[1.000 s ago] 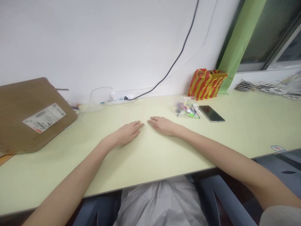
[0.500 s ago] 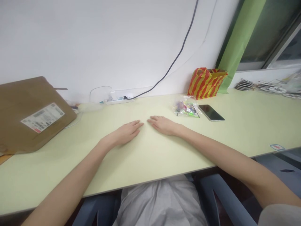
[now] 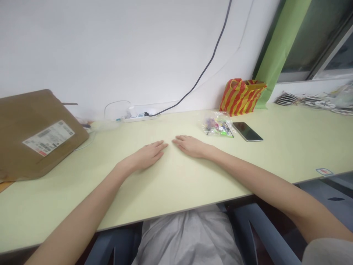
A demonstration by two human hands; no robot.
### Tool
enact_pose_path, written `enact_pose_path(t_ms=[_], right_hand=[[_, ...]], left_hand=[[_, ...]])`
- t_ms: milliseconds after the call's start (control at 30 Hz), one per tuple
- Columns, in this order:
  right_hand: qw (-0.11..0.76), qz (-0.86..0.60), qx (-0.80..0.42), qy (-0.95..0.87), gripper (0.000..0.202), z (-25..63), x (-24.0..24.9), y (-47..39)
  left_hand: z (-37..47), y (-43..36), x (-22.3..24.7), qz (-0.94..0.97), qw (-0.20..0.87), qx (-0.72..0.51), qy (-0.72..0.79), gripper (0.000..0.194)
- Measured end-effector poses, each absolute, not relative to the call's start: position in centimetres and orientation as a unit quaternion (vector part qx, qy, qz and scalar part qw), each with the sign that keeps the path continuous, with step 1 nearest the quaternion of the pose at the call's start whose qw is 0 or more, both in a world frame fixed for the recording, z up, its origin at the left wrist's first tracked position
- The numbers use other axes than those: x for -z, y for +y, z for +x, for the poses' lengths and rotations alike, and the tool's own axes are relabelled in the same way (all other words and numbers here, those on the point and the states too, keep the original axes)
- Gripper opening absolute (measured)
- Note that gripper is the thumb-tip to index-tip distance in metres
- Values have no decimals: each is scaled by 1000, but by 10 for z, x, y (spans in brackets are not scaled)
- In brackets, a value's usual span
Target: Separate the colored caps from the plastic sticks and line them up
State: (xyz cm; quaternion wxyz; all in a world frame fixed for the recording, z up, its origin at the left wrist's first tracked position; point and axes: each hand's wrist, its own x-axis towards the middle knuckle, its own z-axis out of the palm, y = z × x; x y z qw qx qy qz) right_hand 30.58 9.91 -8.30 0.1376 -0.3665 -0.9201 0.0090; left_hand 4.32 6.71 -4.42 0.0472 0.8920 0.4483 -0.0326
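Both of my hands lie palm down on the pale yellow-green table [image 3: 171, 184], fingertips pointing toward each other with a small gap between them. My left hand [image 3: 150, 155] is flat with its fingers stretched out and holds nothing. My right hand [image 3: 190, 146] rests the same way, fingers extended, also holding nothing. Beyond my right hand lies a clear plastic bag [image 3: 218, 126] of small colourful pieces, which I cannot make out singly. Beside that bag is a dark-screened smartphone [image 3: 247, 131], lying flat. Neither hand touches them.
A brown cardboard parcel [image 3: 33, 121] with a white label stands at the left. Against the wall sits a white power strip [image 3: 139, 117] with a black cable [image 3: 201, 75] rising from it. A red-and-yellow striped bag [image 3: 241, 97] stands at the back right, near a green curtain [image 3: 284, 48].
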Motion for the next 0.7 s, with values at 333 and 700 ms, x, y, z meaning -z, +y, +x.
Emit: enact_pose_path(t_ms=[333, 700], right_hand=[[144, -359, -9, -922, 42, 306, 86, 102], [131, -360, 2, -924, 43, 307, 85, 103]], left_hand=[[39, 70, 48, 894, 55, 17, 445, 64], [44, 67, 44, 890, 51, 38, 452, 65]])
